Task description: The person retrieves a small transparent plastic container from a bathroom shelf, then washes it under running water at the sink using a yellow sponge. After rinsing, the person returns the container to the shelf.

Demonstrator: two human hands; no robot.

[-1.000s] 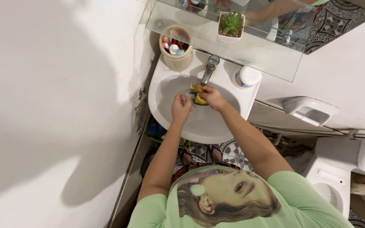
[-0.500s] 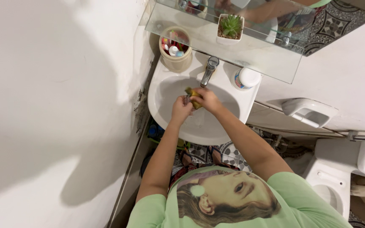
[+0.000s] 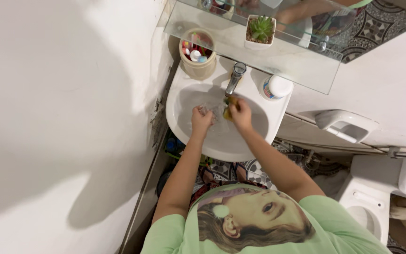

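So both hands sit tight inside the sink (image 3: 184, 123), wall just left, tap (image 3: 234, 78) right above them. Right hand (image 3: 240, 114) is clamped on a yellow sponge (image 3: 229, 109); left hand (image 3: 201, 120) pinches something clear, can't tell what. Cup (image 3: 197, 59) behind holds toothbrushes; a white jar (image 3: 275, 87) stands beside the tap.

Yellow sponge (image 3: 229, 111), white sink (image 3: 184, 127), beige cup (image 3: 197, 67).
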